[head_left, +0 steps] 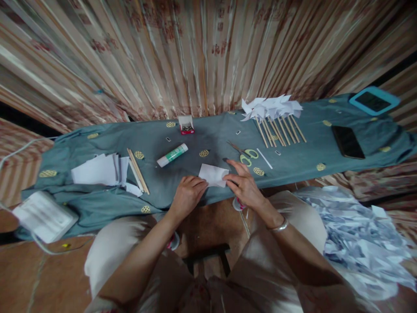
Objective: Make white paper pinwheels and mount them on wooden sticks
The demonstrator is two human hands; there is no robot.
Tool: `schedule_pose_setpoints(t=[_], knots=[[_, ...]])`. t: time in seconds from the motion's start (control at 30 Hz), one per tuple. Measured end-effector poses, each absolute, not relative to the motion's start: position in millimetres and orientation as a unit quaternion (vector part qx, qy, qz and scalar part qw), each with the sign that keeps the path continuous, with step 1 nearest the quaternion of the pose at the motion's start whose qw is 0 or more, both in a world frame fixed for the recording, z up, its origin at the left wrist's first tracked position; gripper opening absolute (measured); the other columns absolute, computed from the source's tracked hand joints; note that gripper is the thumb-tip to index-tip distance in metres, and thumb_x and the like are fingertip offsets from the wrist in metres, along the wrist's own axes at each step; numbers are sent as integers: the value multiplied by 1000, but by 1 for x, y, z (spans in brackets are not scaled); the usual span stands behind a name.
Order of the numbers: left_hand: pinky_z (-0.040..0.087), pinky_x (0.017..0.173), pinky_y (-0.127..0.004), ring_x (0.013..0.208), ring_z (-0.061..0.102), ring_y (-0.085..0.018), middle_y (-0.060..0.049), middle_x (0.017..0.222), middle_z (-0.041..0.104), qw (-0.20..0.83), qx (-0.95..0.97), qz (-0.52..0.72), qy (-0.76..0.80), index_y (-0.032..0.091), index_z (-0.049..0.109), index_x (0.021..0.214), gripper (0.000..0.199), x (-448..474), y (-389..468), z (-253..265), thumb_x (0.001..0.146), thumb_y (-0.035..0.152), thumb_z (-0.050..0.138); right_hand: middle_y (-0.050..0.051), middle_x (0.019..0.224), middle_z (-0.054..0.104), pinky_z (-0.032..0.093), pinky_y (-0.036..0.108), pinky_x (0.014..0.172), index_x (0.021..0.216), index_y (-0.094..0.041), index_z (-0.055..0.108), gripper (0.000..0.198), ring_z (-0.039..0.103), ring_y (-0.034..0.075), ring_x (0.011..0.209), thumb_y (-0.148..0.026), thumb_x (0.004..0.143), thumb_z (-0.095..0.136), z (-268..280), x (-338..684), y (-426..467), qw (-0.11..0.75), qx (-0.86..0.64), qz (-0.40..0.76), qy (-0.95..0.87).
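Note:
A small white paper sheet [213, 174] is held at the front edge of the cloth-covered table. My left hand [190, 191] is closed on its left lower edge, fingers bent together. With thumb and fingers, my right hand [243, 183] grips the sheet's right side, while its index finger reaches out near the scissors. The green-handled scissors [245, 156] lie just beyond that hand, with a thin white paper strip [264, 158] to their right. Left of the sheet lies a green and white glue stick [172, 155], and behind it stands an open red box of small metal pieces [186, 128].
Paper pinwheels on sticks [273, 108] lie at the back right. A phone [348, 142] and a blue-framed device [374, 101] are farther right. Stacked paper [97, 170] and wooden sticks [138, 171] lie left, near a white corded box [47, 216]. Folded paper [361, 239] is heaped at lower right.

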State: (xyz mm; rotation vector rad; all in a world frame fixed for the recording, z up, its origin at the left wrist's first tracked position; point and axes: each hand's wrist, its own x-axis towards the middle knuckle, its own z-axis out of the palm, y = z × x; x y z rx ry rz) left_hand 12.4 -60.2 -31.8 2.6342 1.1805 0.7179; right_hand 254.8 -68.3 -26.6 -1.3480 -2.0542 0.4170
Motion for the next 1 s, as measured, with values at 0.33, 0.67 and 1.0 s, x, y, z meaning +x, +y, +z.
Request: schedule_pose_setpoints(t=[0.33, 0.67, 1.0], knots=[[54, 78, -32, 84, 67, -19, -7, 91, 75, 157, 843, 293, 424, 17, 72, 95, 24, 13, -61, -29, 99, 26, 50, 3, 83, 75, 50, 34, 78, 86, -23, 74, 17, 66, 20, 80, -34, 91, 61, -30, 249, -43, 346, -509, 294, -731], [56, 78, -31, 83, 70, -20, -7, 93, 75, 199, 795, 293, 493, 16, 69, 103, 17, 13, -60, -32, 94, 23, 56, 1, 76, 73, 46, 28, 71, 81, -21, 74, 12, 64, 18, 73, -26, 86, 65, -26, 237, -24, 300, -526, 303, -736], [56, 81, -32, 88, 68, -20, -9, 98, 70, 207, 808, 284, 473, 15, 67, 116, 25, 13, -65, -27, 95, 21, 54, 3, 87, 76, 48, 34, 83, 86, -23, 76, 10, 67, 22, 86, -24, 86, 65, -24, 225, -20, 285, -546, 257, -745]])
